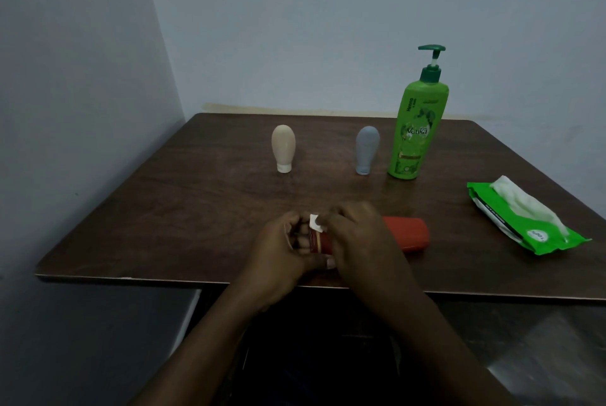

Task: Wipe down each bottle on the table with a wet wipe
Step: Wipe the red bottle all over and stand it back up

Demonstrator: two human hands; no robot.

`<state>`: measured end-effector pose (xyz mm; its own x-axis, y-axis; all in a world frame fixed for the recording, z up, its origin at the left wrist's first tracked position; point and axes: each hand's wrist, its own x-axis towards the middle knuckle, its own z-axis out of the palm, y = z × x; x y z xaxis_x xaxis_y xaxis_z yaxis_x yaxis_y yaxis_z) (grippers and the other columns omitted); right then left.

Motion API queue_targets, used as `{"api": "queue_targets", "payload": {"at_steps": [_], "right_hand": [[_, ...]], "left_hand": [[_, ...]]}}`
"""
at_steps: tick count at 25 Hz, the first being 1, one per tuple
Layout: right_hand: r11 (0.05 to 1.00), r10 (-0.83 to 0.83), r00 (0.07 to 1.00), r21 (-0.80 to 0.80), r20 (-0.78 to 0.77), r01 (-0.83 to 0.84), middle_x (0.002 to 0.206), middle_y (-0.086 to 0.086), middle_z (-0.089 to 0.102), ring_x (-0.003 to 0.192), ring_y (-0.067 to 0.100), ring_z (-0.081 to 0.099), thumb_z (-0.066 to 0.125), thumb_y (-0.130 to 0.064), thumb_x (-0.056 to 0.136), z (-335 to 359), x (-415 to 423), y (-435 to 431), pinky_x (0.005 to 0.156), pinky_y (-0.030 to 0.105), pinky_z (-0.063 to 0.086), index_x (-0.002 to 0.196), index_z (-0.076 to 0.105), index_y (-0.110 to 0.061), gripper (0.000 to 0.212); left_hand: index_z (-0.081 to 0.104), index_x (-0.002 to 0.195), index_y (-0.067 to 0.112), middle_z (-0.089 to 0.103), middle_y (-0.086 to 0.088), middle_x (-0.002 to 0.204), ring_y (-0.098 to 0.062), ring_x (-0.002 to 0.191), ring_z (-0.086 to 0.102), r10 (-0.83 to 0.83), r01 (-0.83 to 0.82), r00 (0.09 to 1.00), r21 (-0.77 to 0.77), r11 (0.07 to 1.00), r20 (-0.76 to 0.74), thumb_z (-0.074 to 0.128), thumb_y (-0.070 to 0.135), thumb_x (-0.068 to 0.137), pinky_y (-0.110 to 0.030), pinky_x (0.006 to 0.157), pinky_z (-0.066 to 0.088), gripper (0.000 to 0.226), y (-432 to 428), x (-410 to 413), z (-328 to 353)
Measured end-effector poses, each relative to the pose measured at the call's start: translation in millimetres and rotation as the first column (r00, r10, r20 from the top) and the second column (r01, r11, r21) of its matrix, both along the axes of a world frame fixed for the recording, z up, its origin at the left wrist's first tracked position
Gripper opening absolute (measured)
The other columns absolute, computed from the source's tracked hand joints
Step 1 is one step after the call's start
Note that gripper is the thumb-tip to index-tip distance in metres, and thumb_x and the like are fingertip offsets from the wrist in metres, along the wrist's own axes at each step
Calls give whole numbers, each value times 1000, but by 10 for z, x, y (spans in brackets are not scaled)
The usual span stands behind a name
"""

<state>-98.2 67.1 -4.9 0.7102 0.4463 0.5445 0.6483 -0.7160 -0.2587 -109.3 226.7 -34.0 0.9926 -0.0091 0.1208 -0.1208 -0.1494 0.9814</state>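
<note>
A red bottle point(406, 235) is laid on its side on the tabletop point(196, 208), close to the near edge. Its long axis runs left to right. Its darker, gold-banded cap end is held between the two hands, and its body reaches out to the right from under the right grip point(357, 238).

The left grip point(282, 251) is curled round the cap end. The right grip is closed over the neck and middle of the bottle, with a wet wipe point(315, 222) pinched under its fingers; only a small white corner of the wipe shows between the hands. The uncovered length of the bottle therefore lies to the right of the wipe, so the next stroke is judged to run rightwards along the axis while the cap end is steadied by the left grip.

Three bottles stand well apart from the hands, towards the far edge:
- a beige squeeze bottle point(283, 146), set on its cap
- a grey squeeze bottle point(367, 149), also set on its cap
- a green pump bottle point(418, 130), upright just beside the grey one

Their contents cannot be seen. At the right edge a green wipe pack point(524, 215) is left open, with a wipe bunched out of its top.
</note>
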Motion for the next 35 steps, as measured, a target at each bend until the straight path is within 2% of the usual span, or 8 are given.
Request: {"api": "queue_targets", "payload": {"at_steps": [5, 8, 12, 20, 25, 27, 30, 35], "right_hand": [[997, 67, 989, -45, 130, -61, 91, 1, 62, 81, 21, 54, 48, -19, 93, -199, -295, -198, 70, 36, 43, 102, 71, -13, 25], [996, 72, 993, -64, 90, -67, 89, 2, 61, 79, 22, 52, 50, -18, 86, -107, -142, -110, 67, 35, 41, 97, 70, -14, 23], [998, 18, 999, -69, 45, -15, 84, 4, 60, 76, 25, 53, 40, -30, 77, 67, 146, 83, 66, 38, 45, 88, 69, -13, 36], [993, 121, 983, -24, 138, -118, 102, 2, 64, 89, 21, 55, 55, -12, 91, -230, -222, -197, 78, 34, 45, 110, 70, -13, 24], [999, 44, 995, 10, 84, -45, 102, 4, 67, 93, 20, 56, 63, -6, 83, -48, 5, -133, 82, 34, 45, 106, 72, -11, 24], [1000, -3, 998, 4, 57, 3, 100, 0, 72, 93, 15, 58, 63, -18, 89, 13, 97, -282, 86, 30, 45, 103, 74, -15, 18], [986, -166, 986, 10, -3, 166, 83, -3, 71, 78, 15, 60, 50, -41, 96, 57, 167, -642, 72, 30, 43, 89, 72, -21, 30], [924, -381, 920, -22, -93, 381, 72, 1, 68, 69, 23, 63, 52, -42, 94, 79, 190, -1018, 62, 34, 47, 81, 67, -21, 29]], "left_hand": [[67, 122, 8, 78, -5, 105, -10, 89, 77, -4, 4, 1000, -29, 1000, -7, 89, -15, 65, -24, 77, 61, 65, -8, 8, -5], [69, 111, 10, 81, 2, 95, -7, 84, 77, -1, 0, 1000, -30, 1000, -12, 89, -16, 64, -23, 74, 61, 58, -5, -5, -10], [71, 109, 9, 81, -2, 101, -15, 89, 78, -1, 1, 1000, -14, 1000, 10, 90, -13, 63, -27, 75, 62, 55, 0, -14, 14], [66, 120, 4, 77, 4, 92, 0, 81, 75, 9, -9, 1000, -41, 999, 13, 85, -18, 68, -17, 70, 57, 60, -28, -37, 47], [65, 113, 9, 79, 0, 101, -9, 87, 77, -5, 5, 1000, 5, 1000, 5, 89, -13, 66, -22, 72, 60, 57, -21, -92, 74], [65, 114, 15, 75, 1, 102, -2, 84, 75, 7, -8, 1000, 45, 999, 12, 91, -9, 65, -19, 70, 58, 60, -47, -112, 93], [65, 117, 12, 67, 4, 98, 8, 70, 67, 31, -32, 999, 73, 997, 23, 89, -13, 65, -13, 64, 54, 63, -78, -118, 100], [65, 114, 20, 69, -1, 103, 6, 72, 64, 36, -41, 998, 102, 994, 46, 92, -9, 63, -17, 67, 56, 64, -73, -107, 65]]}}
